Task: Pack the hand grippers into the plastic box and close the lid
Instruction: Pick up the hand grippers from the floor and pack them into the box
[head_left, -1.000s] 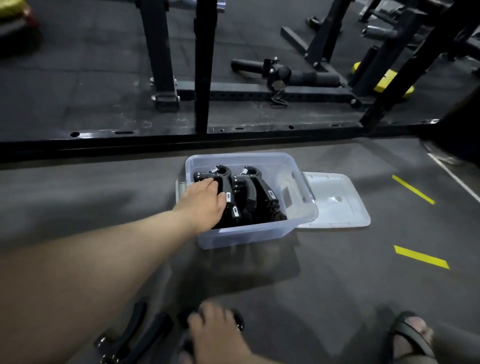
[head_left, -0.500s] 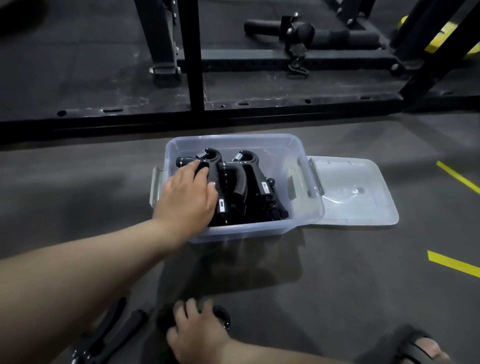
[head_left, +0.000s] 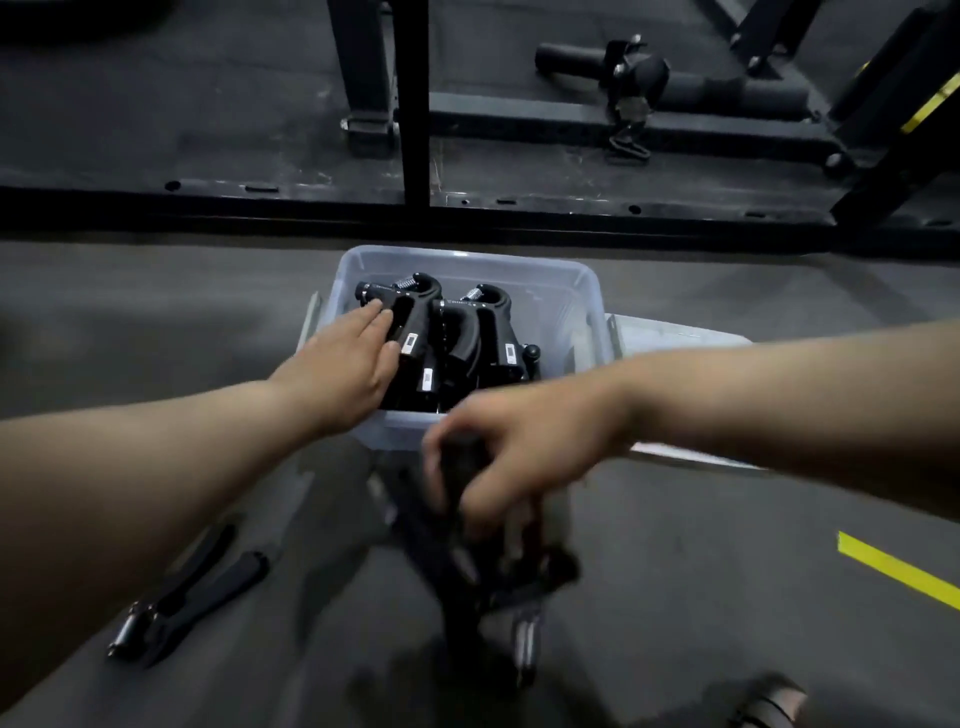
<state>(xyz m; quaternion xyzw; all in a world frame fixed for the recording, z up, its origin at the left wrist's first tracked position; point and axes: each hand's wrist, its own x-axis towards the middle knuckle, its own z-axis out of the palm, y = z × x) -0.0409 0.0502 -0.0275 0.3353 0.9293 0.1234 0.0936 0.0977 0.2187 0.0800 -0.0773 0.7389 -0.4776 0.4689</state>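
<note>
Floor (head_left: 156, 322): we record dark grey matting with yellow tape marks (head_left: 898, 569). Directly on it: clear plastic box (head_left: 571, 291); its lid (head_left: 675, 332) flat just beside it; one loose hand gripper (head_left: 187, 597); black rack frame (head_left: 467, 213) behind the box.

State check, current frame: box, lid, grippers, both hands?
Box: open, on the floor, part-filled.
Lid: off, on the floor right of the box.
Packed grippers: standing in the box, spring ends up.
Loose gripper: lying on the floor, lower left.
Left hand: flat against the packed grippers.
Right hand: grip shut on a carried gripper, blurred, short of the box.
</note>
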